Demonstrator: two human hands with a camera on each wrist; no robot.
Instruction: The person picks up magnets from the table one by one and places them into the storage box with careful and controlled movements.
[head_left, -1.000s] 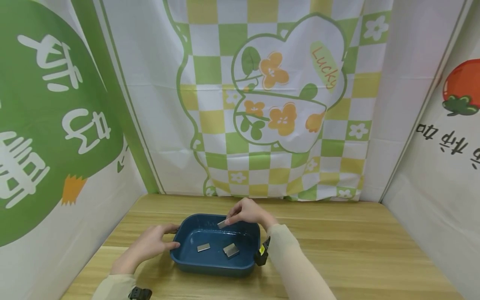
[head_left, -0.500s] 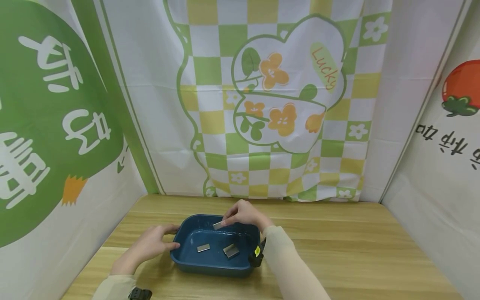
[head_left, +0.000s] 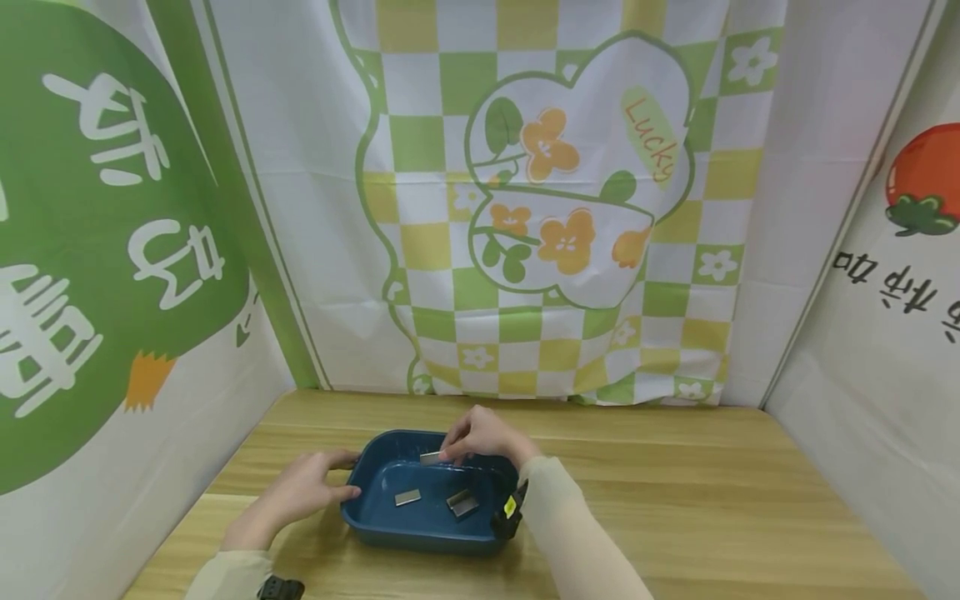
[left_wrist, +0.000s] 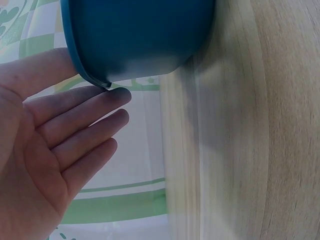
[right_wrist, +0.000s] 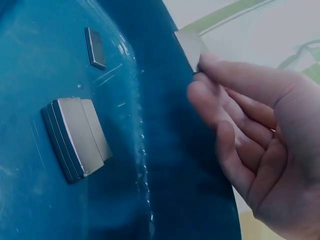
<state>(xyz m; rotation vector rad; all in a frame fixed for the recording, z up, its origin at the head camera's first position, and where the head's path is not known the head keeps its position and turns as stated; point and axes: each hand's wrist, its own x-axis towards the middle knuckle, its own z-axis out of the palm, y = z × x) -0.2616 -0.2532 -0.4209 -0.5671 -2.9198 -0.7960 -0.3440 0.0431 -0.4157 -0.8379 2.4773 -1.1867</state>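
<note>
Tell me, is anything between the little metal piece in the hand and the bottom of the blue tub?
Nothing visible. The right hand pinches the piece over the tub's far side; two other pieces lie nearer, off to the side.

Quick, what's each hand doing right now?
Left hand: open, straight fingers touching the dark blue plastic tub.
Right hand: pinching a small flat grey metal piece.
</note>
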